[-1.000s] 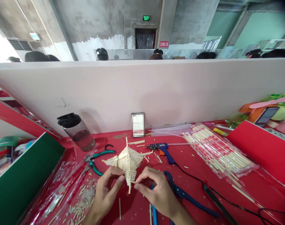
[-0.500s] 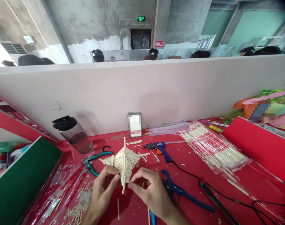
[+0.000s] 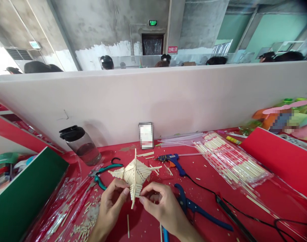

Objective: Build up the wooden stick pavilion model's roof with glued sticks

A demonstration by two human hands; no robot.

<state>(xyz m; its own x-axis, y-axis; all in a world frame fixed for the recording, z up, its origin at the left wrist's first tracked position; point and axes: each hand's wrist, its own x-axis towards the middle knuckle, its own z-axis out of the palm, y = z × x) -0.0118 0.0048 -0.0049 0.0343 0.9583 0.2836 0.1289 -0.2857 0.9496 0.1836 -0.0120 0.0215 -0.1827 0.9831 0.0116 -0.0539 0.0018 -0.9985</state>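
Barely anything's moved since a second ago, mostly just the view drifting a bit. Red table [image 3: 143, 228], and over its middle a stick-built star [image 3: 136, 173], long axis (I'd guess) running front to back. Left hand [image 3: 111, 204] clamps its left edge, right hand [image 3: 161, 204] is equally near on the right, most of the star ahead of them, near tip between. Right one's pinching what looks like a short stick [image 3: 138, 196].

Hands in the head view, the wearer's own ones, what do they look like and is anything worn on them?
Both the left hand and the right hand are bare: no gloves, and no rings show on the visible fingers. No sleeve, watch or bracelet shows on the visible forearms.
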